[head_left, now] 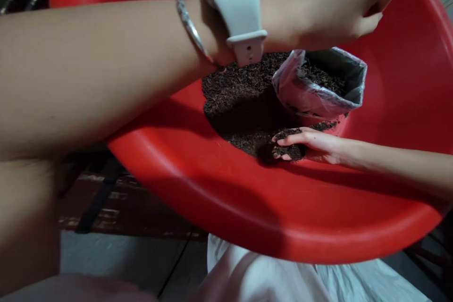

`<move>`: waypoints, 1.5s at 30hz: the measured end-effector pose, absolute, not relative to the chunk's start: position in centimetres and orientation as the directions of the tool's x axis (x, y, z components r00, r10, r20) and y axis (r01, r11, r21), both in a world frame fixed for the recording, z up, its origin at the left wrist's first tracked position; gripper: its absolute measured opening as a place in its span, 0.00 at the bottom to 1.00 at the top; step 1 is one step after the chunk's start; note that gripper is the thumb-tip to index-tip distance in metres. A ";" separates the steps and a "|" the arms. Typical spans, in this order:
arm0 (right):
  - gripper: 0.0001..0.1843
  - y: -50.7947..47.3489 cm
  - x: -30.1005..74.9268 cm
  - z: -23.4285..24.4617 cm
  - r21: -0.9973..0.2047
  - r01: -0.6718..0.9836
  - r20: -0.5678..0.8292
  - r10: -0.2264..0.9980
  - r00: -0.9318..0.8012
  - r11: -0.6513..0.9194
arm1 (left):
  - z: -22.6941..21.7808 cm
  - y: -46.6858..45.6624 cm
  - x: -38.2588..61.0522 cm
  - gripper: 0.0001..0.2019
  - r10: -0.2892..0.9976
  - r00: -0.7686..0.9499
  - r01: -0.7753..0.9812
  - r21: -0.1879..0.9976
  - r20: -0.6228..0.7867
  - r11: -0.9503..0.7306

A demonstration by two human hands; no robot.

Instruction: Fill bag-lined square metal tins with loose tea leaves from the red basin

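Note:
My right hand [318, 144] reaches in from the right and is low in a big red tub [240, 198]. Its fingers are curled around a handful of dark dried loose tea [292, 145]. More of the same tea [244, 85] lies in the tub's bottom. A foil-lined bag [318, 104], pinkish outside, stands upright in the tub with its mouth open and tea inside. My left hand [339, 4] is above the bag, its fingers curled; what they hold, if anything, is hidden. A watch with a white strap [244, 14] and a silver bangle [193, 30] are on that arm.
The tub's thick rim [304, 245] curves round near my lap, over light-coloured clothing [255, 273]. To the lower left are a dark reddish wooden surface [102, 198] with a black strap, grey floor [106, 255] and a thin dark cord. My left forearm crosses over the tub.

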State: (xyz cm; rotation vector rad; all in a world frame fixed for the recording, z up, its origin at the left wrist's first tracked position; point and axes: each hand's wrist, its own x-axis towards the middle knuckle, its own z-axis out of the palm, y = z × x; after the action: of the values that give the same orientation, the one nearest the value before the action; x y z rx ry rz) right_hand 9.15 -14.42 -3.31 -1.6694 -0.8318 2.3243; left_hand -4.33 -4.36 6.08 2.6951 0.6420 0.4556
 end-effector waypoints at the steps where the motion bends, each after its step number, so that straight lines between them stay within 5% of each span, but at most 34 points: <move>1: 0.05 -14.5 9.7 -3.1 -0.522 0.174 -0.824 0.440 -0.358 -0.835 | 6.4 -4.8 -4.0 0.45 0.539 0.786 0.446 0.325 0.303 -0.834; 5: 0.04 -14.1 10.8 -2.1 -0.517 0.171 -0.815 0.421 -0.397 -0.839 | 7.3 -6.7 -3.7 0.29 0.594 0.733 0.498 0.334 0.330 -0.800; 9: 0.06 -13.4 11.1 -0.7 -0.550 0.101 -0.756 0.443 -0.483 -0.829 | 8.1 -7.2 -3.8 0.19 0.538 0.843 0.465 0.473 0.022 -0.748; 12: 0.08 -13.1 11.3 0.4 -0.593 0.040 -0.708 0.497 -0.502 -0.804 | 8.1 -7.3 -3.8 0.12 0.529 0.740 0.667 0.557 -0.416 -0.495; 14: 0.09 -13.0 11.5 1.1 -0.612 0.029 -0.695 0.520 -0.496 -0.791 | 7.4 -7.8 -4.0 0.07 0.592 0.565 0.803 0.549 -0.575 -0.232; 18: 0.08 -12.8 11.5 2.0 -0.654 0.029 -0.664 0.555 -0.500 -0.756 | 4.4 -9.1 -4.9 0.11 0.685 0.398 0.756 0.641 -0.610 0.133; 22: 0.07 -12.6 11.6 2.1 -0.691 0.113 -0.661 0.561 -0.499 -0.714 | 0.8 -10.7 -4.7 0.11 0.409 0.517 0.548 0.658 -0.752 0.516; 24: 0.07 -12.5 11.7 1.9 -0.713 0.141 -0.646 0.566 -0.512 -0.687 | -0.5 -11.4 -3.9 0.16 0.334 0.573 0.371 0.600 -0.748 0.709; 28: 0.04 -12.3 11.7 1.8 -0.733 0.200 -0.644 0.567 -0.513 -0.650 | -1.7 -12.1 -2.8 0.18 0.425 0.627 0.005 0.549 -0.653 0.836; 38: 0.09 -11.4 13.2 2.4 -0.846 0.322 -0.529 0.742 -0.412 -0.424 | -3.6 -12.3 -3.8 0.22 0.333 0.729 -0.008 0.479 -0.598 0.878; 45: 0.13 -10.7 13.4 1.9 -0.826 0.381 -0.552 0.729 -0.404 -0.415 | -3.0 -12.1 -3.5 0.24 0.293 0.744 0.008 0.446 -0.601 0.895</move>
State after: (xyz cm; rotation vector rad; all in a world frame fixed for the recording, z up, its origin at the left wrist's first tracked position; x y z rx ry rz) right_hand 13.45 -10.69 1.94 -1.5358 -1.5203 1.8951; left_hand -3.52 -12.14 -3.01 0.4445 0.7206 0.1618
